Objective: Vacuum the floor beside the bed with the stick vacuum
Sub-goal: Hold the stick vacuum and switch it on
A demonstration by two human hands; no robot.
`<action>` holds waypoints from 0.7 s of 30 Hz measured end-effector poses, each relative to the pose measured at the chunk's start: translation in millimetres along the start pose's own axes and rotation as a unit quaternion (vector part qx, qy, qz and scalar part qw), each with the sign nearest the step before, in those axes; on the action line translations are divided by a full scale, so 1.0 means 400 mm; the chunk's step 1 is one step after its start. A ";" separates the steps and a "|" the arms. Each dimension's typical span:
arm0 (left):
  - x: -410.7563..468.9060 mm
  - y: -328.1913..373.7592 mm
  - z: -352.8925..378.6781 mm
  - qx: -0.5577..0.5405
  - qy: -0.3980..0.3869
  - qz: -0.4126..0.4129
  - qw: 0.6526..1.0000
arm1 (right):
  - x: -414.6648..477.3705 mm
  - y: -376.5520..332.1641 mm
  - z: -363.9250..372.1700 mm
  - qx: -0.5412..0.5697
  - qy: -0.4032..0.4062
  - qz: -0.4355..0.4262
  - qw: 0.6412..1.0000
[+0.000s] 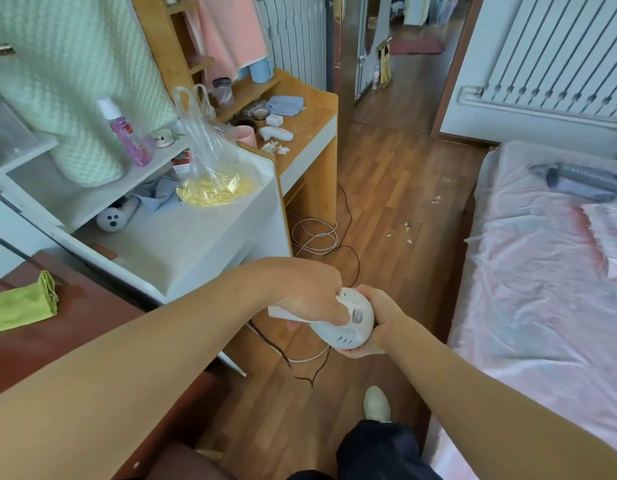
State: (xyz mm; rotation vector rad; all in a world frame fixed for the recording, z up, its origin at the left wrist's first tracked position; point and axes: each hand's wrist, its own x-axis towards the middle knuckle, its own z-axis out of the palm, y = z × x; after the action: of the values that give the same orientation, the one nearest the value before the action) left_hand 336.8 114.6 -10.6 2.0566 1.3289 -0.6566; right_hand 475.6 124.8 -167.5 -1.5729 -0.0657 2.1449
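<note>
I have both hands, left grip (312,301) and right grip (378,322), clenched around the stick vacuum (348,320) head: rigid, smooth, top-heavy.

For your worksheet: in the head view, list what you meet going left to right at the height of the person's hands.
green cloth → left hand → white vacuum body → right hand → bed with pink cover

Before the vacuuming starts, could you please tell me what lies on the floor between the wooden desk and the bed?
In the head view, white scraps lie on the bare wooden floor near the bed; cables coil beside the desk.
</note>
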 end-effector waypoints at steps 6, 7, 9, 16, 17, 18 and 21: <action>0.001 0.000 -0.002 0.028 -0.005 0.014 1.000 | -0.005 0.005 -0.004 0.036 -0.005 -0.020 0.999; 0.006 0.000 0.004 0.027 -0.003 0.014 1.000 | -0.003 0.007 -0.006 0.038 -0.002 -0.021 0.999; 0.021 0.000 0.021 0.024 -0.003 0.009 1.000 | 0.001 0.014 -0.013 0.045 0.010 -0.023 0.999; 0.097 -0.001 0.097 0.000 -0.036 -0.035 0.999 | 0.072 0.082 -0.050 0.087 0.040 0.010 0.995; 0.108 0.003 0.108 0.004 -0.037 -0.047 0.998 | 0.080 0.091 -0.052 0.093 0.041 0.014 0.995; 0.121 0.008 0.119 0.013 -0.043 -0.060 0.997 | 0.087 0.098 -0.053 0.095 0.044 0.016 0.994; 0.149 0.024 0.146 0.013 -0.087 -0.102 0.991 | 0.099 0.110 -0.060 0.096 0.048 0.018 0.994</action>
State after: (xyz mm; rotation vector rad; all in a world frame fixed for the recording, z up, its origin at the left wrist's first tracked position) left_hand 363.2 107.4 -89.9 1.8491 1.4455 -0.9263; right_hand 473.2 96.1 -224.6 -1.5716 0.1972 2.0320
